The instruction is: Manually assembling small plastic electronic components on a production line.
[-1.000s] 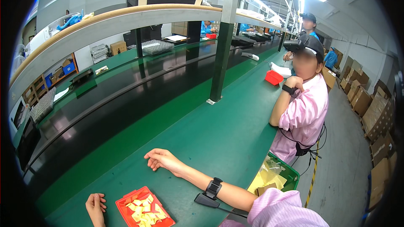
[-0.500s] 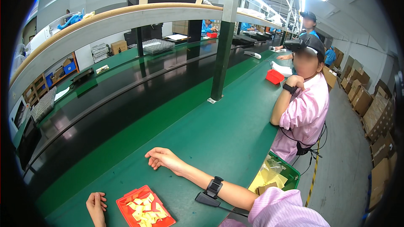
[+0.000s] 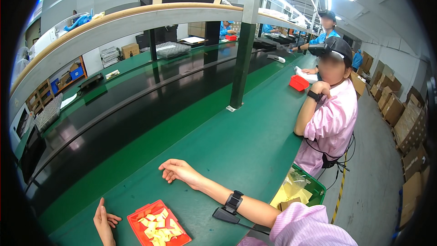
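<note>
My right hand (image 3: 178,170) rests on the green tabletop (image 3: 205,143), its fingers loosely curved with gaps between them and nothing held. My right forearm, with a black strap and device (image 3: 230,206) on it, lies along the table. At the lower left, my left hand (image 3: 104,218) is open, index finger stretched out, and holds nothing. Just right of it stands a red tray (image 3: 132,221) containing several folded yellow pieces (image 3: 159,228); neither hand touches the tray.
A dark conveyor belt (image 3: 114,123) runs beyond the table. A green metal post (image 3: 240,68) rises from the tabletop. On the right, a person in pink (image 3: 334,109) leans on the table beside another red tray (image 3: 299,83). A green bin (image 3: 314,191) stands next to my right sleeve.
My left hand's index finger has stretched out and its fingers have spread. My right hand stays put. Further off, the co-worker in blue has leaned in toward the belt.
</note>
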{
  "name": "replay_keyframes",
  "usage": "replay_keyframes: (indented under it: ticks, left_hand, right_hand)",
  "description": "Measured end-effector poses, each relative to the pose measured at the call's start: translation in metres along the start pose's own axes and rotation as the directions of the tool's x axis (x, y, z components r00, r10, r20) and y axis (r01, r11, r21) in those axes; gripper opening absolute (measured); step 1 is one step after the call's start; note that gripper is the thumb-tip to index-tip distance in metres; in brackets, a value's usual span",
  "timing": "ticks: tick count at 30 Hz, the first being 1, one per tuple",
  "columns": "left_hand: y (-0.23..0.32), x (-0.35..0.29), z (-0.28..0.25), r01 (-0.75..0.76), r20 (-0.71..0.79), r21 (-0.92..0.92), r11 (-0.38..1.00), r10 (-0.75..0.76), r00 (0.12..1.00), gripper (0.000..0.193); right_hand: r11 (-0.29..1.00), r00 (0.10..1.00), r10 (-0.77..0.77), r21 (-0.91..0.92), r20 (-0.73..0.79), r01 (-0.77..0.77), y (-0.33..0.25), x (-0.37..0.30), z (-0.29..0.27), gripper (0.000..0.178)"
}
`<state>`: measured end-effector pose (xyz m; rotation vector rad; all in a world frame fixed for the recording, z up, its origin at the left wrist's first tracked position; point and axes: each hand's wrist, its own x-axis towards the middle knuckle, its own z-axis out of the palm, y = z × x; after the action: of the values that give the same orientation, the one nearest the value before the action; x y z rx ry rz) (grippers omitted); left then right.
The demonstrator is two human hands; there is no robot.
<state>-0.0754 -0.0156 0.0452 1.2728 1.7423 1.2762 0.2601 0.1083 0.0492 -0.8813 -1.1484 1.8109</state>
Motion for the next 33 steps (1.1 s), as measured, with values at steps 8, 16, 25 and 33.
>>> replay_keyframes:
  ticks: [8,16,25,33]
  left_hand:
    - [0.006,-0.005,-0.002,0.062,-0.037,-0.083,0.995,-0.065,0.997,0.047]
    - [0.005,-0.006,-0.002,0.075,-0.046,-0.125,0.989,-0.082,0.996,0.049]
    - [-0.001,-0.004,-0.003,0.075,-0.032,-0.155,0.985,-0.081,0.996,0.05]
    - [0.006,-0.008,0.0,0.081,-0.09,-0.216,0.973,-0.102,0.991,0.05]
  right_hand:
    - [1.0,1.0,-0.014,-0.015,0.003,0.014,0.003,0.003,0.001,0.024]
    - [0.999,0.999,0.016,0.037,-0.052,-0.014,-0.008,-0.008,0.009,0.036]
    - [0.996,0.998,0.02,0.093,-0.065,-0.014,-0.001,-0.005,-0.002,0.055]
    - [0.992,0.996,0.024,0.123,-0.083,-0.014,-0.001,-0.006,-0.001,0.059]
